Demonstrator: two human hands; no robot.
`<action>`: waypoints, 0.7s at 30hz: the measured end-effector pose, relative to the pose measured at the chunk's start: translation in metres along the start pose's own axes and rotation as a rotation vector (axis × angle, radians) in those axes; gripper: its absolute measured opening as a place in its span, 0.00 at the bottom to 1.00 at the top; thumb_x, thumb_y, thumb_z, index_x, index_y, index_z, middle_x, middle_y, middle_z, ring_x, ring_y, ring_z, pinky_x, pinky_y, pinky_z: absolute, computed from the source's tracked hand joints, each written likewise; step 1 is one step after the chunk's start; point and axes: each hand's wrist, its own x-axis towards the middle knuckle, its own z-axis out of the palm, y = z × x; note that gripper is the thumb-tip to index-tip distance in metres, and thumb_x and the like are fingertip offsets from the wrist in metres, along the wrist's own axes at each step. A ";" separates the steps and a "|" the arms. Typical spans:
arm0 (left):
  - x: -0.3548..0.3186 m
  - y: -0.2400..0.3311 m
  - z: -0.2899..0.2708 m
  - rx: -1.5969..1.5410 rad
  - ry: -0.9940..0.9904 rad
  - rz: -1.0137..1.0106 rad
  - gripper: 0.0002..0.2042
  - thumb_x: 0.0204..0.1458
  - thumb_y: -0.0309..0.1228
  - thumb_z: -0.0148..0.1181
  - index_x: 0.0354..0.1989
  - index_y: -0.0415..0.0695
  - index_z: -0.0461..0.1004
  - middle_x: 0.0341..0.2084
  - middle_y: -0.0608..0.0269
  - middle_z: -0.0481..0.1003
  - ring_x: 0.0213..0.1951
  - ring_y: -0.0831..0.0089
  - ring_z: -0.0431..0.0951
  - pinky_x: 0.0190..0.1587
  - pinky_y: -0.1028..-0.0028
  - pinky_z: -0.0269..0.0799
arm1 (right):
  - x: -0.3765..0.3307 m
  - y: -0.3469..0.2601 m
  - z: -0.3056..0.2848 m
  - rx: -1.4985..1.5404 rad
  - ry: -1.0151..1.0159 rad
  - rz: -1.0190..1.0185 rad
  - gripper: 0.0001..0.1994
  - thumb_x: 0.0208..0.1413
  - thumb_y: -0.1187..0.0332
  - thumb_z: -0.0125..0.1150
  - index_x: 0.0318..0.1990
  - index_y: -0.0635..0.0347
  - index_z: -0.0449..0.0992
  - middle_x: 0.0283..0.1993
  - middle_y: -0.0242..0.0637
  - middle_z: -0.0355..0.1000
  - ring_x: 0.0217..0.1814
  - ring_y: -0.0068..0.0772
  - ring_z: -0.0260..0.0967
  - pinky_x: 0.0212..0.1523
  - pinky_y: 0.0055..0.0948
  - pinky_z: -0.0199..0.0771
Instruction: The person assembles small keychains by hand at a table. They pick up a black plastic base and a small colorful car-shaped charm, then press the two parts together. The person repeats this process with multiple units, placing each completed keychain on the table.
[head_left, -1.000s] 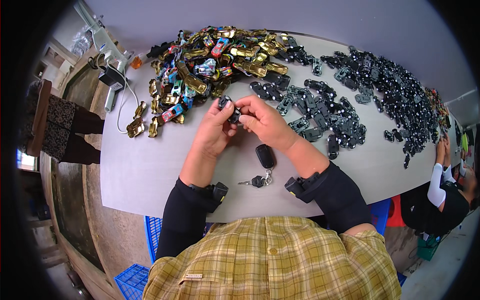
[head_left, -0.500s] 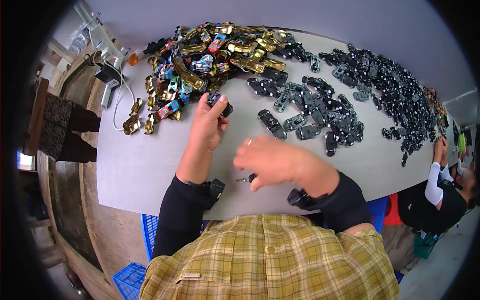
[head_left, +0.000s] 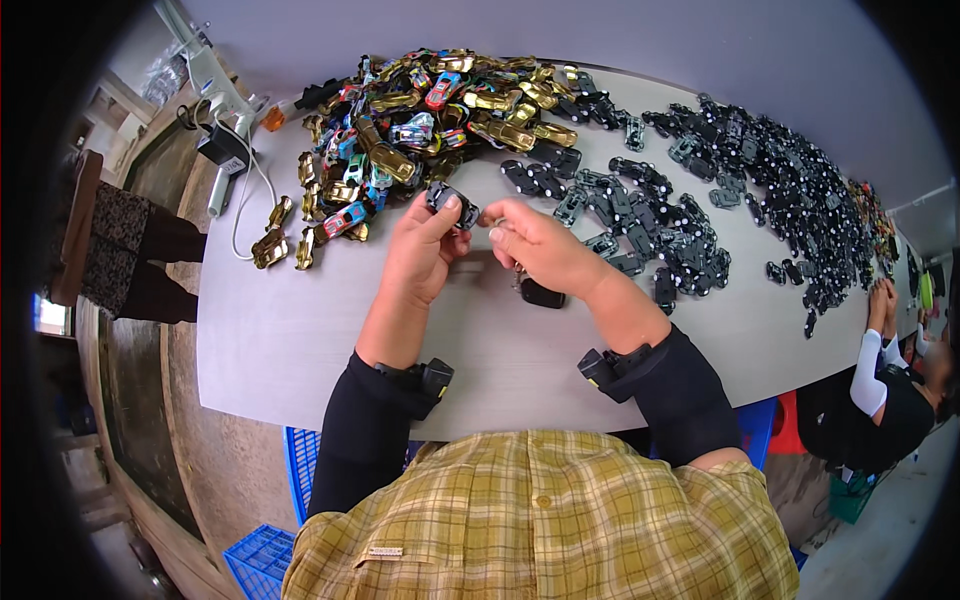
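Observation:
Near the middle of the table my left hand pinches a small black toy car between thumb and fingers. Close to its right side is my right hand, fingers closed together at the car's edge. Below the right fingers hangs a black key fob on a small metal ring; the part inside the fingers is mostly hidden. Whether the right fingertips touch the car I cannot tell. Just beyond the hands lies a group of black and grey toy car bases.
Gold and coloured toy car bodies are heaped at the far left. A long pile of black car bases runs along the right. A white cable lies by the left edge. Another person's white sleeve shows at the right.
My right hand has moved up from the near part of the table to the toy car, bringing the black fob with it. My left hand still grips the car in nearly the same place.

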 end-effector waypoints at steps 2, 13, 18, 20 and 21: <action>-0.001 0.000 0.001 -0.005 -0.004 -0.015 0.07 0.60 0.30 0.59 0.42 0.44 0.68 0.30 0.66 0.73 0.27 0.74 0.74 0.28 0.76 0.72 | 0.000 -0.004 0.000 -0.029 -0.017 0.026 0.10 0.67 0.68 0.48 0.52 0.63 0.65 0.28 0.27 0.66 0.29 0.17 0.61 0.31 0.21 0.65; -0.003 0.000 0.004 0.018 -0.107 -0.016 0.08 0.61 0.28 0.57 0.44 0.43 0.67 0.34 0.63 0.74 0.28 0.74 0.77 0.30 0.75 0.77 | 0.001 -0.001 0.002 -0.088 -0.013 -0.050 0.11 0.65 0.70 0.51 0.49 0.65 0.62 0.34 0.36 0.75 0.29 0.22 0.66 0.31 0.26 0.68; -0.007 0.001 0.010 0.112 -0.097 0.070 0.08 0.61 0.27 0.57 0.45 0.42 0.66 0.36 0.61 0.75 0.33 0.71 0.79 0.33 0.72 0.78 | 0.002 0.003 0.000 -0.129 0.006 -0.066 0.10 0.63 0.72 0.51 0.48 0.64 0.64 0.35 0.36 0.75 0.29 0.22 0.66 0.32 0.27 0.70; -0.007 -0.001 0.011 0.179 -0.081 0.131 0.08 0.62 0.27 0.57 0.46 0.42 0.66 0.37 0.60 0.75 0.35 0.69 0.80 0.34 0.71 0.79 | 0.003 0.005 0.001 -0.146 0.045 -0.108 0.09 0.62 0.73 0.51 0.48 0.63 0.65 0.35 0.36 0.76 0.30 0.25 0.69 0.34 0.28 0.71; -0.006 -0.003 0.010 0.201 -0.075 0.157 0.09 0.61 0.27 0.57 0.46 0.42 0.66 0.37 0.60 0.75 0.37 0.68 0.80 0.34 0.71 0.79 | 0.003 0.006 0.002 -0.154 0.065 -0.130 0.09 0.62 0.73 0.51 0.48 0.63 0.65 0.35 0.36 0.76 0.31 0.26 0.71 0.35 0.29 0.72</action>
